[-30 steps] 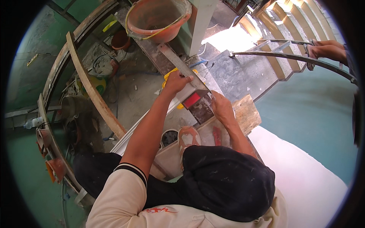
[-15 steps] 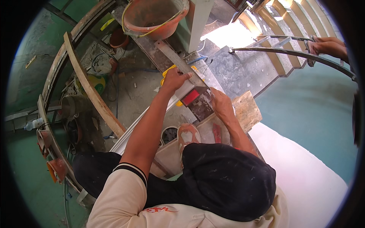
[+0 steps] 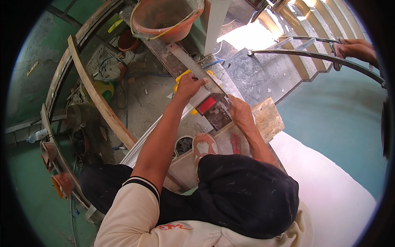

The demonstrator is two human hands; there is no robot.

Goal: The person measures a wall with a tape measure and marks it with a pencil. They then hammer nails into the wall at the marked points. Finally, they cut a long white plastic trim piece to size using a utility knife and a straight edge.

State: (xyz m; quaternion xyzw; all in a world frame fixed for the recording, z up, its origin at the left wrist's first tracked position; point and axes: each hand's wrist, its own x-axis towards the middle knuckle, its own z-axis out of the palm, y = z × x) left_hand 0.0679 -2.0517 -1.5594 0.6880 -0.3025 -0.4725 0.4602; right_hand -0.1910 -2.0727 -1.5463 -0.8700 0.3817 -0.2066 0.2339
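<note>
My left hand is closed on a long flat metal ruler, its thumb stretched along the top. The ruler lies aslant across the end of a white grooved trim strip, which runs back under my left forearm. Just right of the ruler's near end, my right hand has its fingers pinched together. What they hold, if anything, is too small to make out. A bright red block sits beside the ruler's near end, between my hands. Under the strip's end, yellow parts show.
An orange bucket stands at the far end of the plank. Near my shoe lies a red-handled tool on a board. A curved wooden strip leans at left. Stairs and another person's feet are at far right.
Both hands and the ruler keep nearly the same place. The view has shifted only slightly.
</note>
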